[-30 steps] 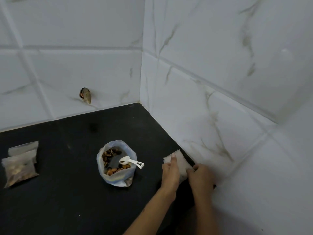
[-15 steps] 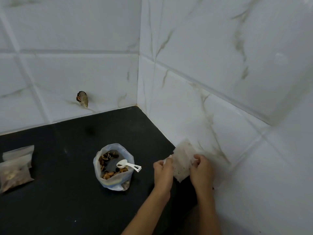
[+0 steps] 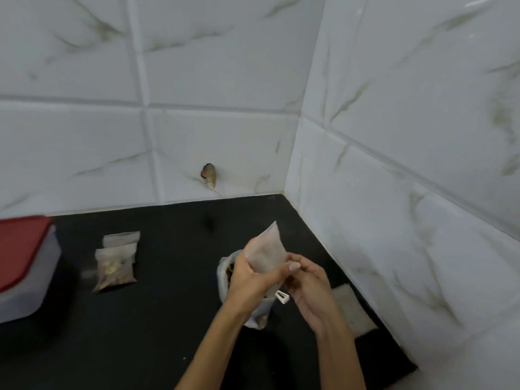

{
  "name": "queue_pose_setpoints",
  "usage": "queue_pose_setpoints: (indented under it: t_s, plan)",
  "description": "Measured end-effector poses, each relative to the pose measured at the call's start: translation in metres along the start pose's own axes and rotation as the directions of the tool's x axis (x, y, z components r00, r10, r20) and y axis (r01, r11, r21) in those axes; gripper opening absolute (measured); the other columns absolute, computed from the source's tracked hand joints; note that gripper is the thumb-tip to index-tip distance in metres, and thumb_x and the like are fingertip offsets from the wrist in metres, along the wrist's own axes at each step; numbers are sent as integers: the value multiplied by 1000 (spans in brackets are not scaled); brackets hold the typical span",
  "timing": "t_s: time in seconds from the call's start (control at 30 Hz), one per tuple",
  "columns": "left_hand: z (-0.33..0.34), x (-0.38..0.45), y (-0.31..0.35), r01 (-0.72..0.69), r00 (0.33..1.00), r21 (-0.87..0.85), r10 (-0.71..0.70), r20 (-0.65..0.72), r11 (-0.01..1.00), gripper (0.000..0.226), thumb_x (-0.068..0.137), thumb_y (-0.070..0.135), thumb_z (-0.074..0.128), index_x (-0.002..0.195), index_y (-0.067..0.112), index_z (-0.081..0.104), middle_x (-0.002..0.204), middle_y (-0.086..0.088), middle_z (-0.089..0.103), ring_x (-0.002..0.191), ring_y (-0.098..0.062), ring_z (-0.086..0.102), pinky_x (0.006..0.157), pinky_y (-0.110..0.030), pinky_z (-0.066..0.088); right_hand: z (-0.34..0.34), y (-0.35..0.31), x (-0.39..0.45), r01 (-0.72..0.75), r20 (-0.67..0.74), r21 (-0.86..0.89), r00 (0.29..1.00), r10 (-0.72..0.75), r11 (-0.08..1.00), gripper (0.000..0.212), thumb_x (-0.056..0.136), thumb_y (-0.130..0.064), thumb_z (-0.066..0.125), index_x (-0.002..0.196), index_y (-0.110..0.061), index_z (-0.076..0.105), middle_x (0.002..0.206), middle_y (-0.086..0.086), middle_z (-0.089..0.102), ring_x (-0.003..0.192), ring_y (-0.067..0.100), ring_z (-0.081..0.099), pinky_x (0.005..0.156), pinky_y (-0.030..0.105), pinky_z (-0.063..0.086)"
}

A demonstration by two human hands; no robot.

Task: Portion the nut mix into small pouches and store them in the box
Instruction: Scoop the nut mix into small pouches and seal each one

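Now both hands meet at 6 o'clock: left hand (image 3: 247,280) grips an empty pouch (image 3: 266,253), right hand (image 3: 306,288) pinches its edge, above the nut bag (image 3: 226,273). Filled pouch (image 3: 115,268) and red-lidded box (image 3: 21,266) at 9.

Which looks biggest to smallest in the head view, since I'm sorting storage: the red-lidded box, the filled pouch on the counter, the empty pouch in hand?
1. Red-lidded box, largest though cut off by the frame edge.
2 and 3. Empty pouch and filled pouch look alike; the held one is nearer the camera, so I won't rank them.
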State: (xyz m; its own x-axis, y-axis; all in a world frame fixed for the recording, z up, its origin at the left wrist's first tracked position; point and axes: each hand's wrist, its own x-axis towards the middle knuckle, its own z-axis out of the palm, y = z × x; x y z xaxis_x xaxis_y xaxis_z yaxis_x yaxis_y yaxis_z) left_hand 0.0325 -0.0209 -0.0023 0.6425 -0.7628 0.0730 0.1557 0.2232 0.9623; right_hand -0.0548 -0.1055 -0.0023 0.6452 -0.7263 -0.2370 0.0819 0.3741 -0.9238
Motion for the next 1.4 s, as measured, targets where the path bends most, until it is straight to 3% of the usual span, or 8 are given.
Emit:
queue_pose_setpoints:
  t_s: [0.13,0.3,0.6,0.77,0.87,1.07,1.2,1.4]
  plan:
    - [-40,-10,14,-177,977,192,195,-80,965,55,68,10,84,117,15,61,104,7,69,98,-14,67,77,-27,57,42,22,9,-40,69,-223,996,57,974,19,92,-10,56,105,-15,69,106,8,71,98,23,69,85,42,57]
    - [-89,-25,18,-283,892,525,422,-165,803,64,71,19,80,128,19,51,120,12,59,118,-3,56,98,-20,46,95,16,-8,215,-62,-312,968,-245,925,8,88,-27,64,93,-20,66,87,0,72,80,9,68,75,29,56]
    - [-161,-43,30,-169,851,852,509,-128,496,71,72,34,73,134,21,42,122,11,49,114,2,44,96,-24,41,167,18,-33,279,281,-462,946,-160,842,15,79,-2,68,80,-16,66,70,3,71,67,12,67,61,20,51]
    - [-186,-43,25,-181,867,908,497,-34,378,84,63,24,83,133,26,37,120,5,50,110,2,38,87,-10,28,176,29,-37,438,366,-675,897,-246,594,22,88,-10,60,81,-28,71,72,-11,68,72,0,63,65,18,50]
    - [-190,-44,24,-227,885,900,464,31,372,83,62,27,77,131,32,33,119,4,48,107,4,36,86,-11,30,176,31,-40,445,408,-727,892,-192,522,24,87,-14,61,87,-37,71,84,-16,66,87,-3,61,77,22,52]
    - [-195,-50,22,-330,858,842,507,79,427,62,68,33,64,126,29,42,114,9,50,103,5,43,88,-21,42,178,36,-47,329,400,-614,913,-76,717,38,82,-8,69,107,-36,69,109,-11,69,98,3,66,84,33,57]
    - [-202,-52,15,-353,862,820,498,98,451,65,66,27,69,126,29,43,113,10,51,103,4,46,88,-27,48,178,48,-49,276,327,-692,944,-52,667,37,78,-19,73,109,-40,70,125,-10,60,126,-2,44,99,37,47]
    - [-195,-60,7,-346,895,753,439,85,560,55,71,39,62,123,23,49,108,9,55,96,-3,54,84,-29,49,175,56,-69,178,152,-633,983,-105,753,25,78,-14,73,81,-38,73,95,-18,70,109,-3,57,91,30,50]
